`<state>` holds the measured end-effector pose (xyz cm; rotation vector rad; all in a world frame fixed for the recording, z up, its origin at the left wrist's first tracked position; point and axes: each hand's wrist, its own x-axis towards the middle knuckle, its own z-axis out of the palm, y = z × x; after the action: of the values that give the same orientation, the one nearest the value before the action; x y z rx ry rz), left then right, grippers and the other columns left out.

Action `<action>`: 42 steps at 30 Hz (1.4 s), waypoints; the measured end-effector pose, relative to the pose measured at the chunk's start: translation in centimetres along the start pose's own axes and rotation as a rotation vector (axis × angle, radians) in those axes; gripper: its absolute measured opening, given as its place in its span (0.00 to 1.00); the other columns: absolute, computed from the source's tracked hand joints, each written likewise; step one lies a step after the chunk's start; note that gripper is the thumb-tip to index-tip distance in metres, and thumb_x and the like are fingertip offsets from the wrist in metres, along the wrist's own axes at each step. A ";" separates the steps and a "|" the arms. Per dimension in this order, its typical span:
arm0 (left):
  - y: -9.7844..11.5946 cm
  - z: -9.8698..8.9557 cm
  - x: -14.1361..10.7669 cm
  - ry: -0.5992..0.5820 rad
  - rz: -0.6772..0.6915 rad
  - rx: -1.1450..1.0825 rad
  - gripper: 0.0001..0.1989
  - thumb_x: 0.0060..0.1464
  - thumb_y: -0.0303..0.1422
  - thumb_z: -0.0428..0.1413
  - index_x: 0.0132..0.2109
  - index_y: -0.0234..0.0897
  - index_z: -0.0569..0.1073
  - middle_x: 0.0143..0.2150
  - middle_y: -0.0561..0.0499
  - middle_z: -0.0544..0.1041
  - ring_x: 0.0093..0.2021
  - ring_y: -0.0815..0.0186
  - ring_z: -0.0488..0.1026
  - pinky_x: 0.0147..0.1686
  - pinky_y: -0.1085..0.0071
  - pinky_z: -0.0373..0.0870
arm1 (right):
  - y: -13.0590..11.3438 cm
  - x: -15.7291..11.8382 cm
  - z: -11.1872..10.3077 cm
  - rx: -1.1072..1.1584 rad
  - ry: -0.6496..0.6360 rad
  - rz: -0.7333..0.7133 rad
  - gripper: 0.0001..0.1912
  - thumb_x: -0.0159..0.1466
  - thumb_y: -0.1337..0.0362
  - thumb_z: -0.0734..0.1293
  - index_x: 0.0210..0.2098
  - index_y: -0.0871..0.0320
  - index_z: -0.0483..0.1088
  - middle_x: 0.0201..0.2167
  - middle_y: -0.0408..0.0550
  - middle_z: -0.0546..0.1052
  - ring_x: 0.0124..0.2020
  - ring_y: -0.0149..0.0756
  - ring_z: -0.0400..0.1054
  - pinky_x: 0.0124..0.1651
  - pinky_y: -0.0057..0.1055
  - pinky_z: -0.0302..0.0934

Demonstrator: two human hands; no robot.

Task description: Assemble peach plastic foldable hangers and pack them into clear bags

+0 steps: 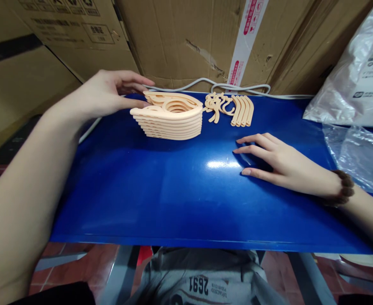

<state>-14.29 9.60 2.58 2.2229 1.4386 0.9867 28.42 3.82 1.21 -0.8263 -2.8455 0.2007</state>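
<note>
A stack of peach-coloured plastic pieces [173,127], which look like folding hanger parts, sits at the back of the blue table [161,190]. At its left end is my left hand [110,91], fingers stretched and apart. The thumb tip meets the stack's edge; whether it presses there I cannot tell. To the right of the stack lie a loose pile of small hooks [216,103] and a row of several curved tubular arms [242,111] side by side. My right hand [269,159] rests on the table in front of them, fingers spread, holding nothing.
Cardboard boxes [173,38] stand behind the table, with a white cable [193,87] along its back edge. A clear plastic bag with a white label [358,80] lies at the right, its loose film [358,148] spreading over the tabletop.
</note>
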 end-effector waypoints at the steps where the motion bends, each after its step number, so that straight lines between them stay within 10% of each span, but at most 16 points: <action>1: 0.3 -0.3 -0.1 -0.010 0.005 0.006 0.42 0.45 0.57 0.69 0.58 0.30 0.76 0.50 0.41 0.83 0.44 0.63 0.77 0.53 0.55 0.78 | 0.0 0.0 0.0 0.002 0.000 0.001 0.25 0.71 0.46 0.63 0.60 0.53 0.70 0.62 0.58 0.71 0.59 0.53 0.66 0.61 0.55 0.63; 5: 2.8 -1.4 -0.8 0.116 -0.012 0.157 0.27 0.61 0.47 0.59 0.60 0.33 0.74 0.56 0.48 0.80 0.55 0.62 0.76 0.63 0.58 0.71 | -0.1 0.0 0.0 0.005 -0.001 0.001 0.25 0.71 0.46 0.63 0.60 0.53 0.70 0.62 0.59 0.71 0.59 0.53 0.67 0.60 0.55 0.63; 10: 7.4 0.7 -1.7 0.448 0.365 0.452 0.20 0.66 0.37 0.48 0.60 0.36 0.71 0.58 0.56 0.74 0.60 0.63 0.70 0.65 0.61 0.69 | -0.1 0.1 -0.1 0.014 -0.007 0.001 0.24 0.71 0.46 0.63 0.59 0.54 0.71 0.62 0.59 0.71 0.59 0.53 0.67 0.60 0.55 0.63; 15: 11.6 7.8 -3.8 -0.021 0.607 0.398 0.17 0.67 0.25 0.47 0.59 0.30 0.72 0.57 0.40 0.78 0.60 0.56 0.74 0.62 0.57 0.71 | 0.2 0.0 -0.3 0.051 0.025 0.020 0.23 0.72 0.49 0.62 0.59 0.55 0.71 0.60 0.59 0.73 0.59 0.51 0.69 0.61 0.52 0.64; 20: 11.5 12.3 -5.5 -0.314 0.606 0.386 0.21 0.72 0.31 0.45 0.65 0.26 0.68 0.67 0.38 0.71 0.67 0.54 0.69 0.67 0.58 0.67 | 0.4 -0.1 -0.5 0.015 0.105 0.107 0.22 0.72 0.50 0.62 0.55 0.58 0.74 0.54 0.59 0.76 0.55 0.51 0.72 0.58 0.52 0.66; 32: 10.8 12.3 -5.4 -0.367 0.538 0.373 0.24 0.74 0.36 0.41 0.67 0.29 0.67 0.69 0.39 0.68 0.69 0.54 0.67 0.68 0.58 0.65 | 4.1 2.4 -0.6 -0.181 0.028 0.165 0.38 0.72 0.46 0.59 0.73 0.63 0.55 0.70 0.66 0.64 0.70 0.58 0.60 0.69 0.58 0.57; 42: 10.8 12.1 -5.4 -0.369 0.562 0.385 0.24 0.74 0.36 0.41 0.67 0.27 0.67 0.69 0.37 0.69 0.69 0.53 0.66 0.68 0.57 0.65 | 3.7 1.8 -0.5 -0.237 0.010 0.225 0.37 0.73 0.45 0.56 0.71 0.67 0.58 0.60 0.68 0.74 0.62 0.56 0.71 0.62 0.54 0.67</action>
<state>0.00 1.21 -1.69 2.9883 0.9110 0.4033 28.94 7.94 1.25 -1.1910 -2.7987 -0.1162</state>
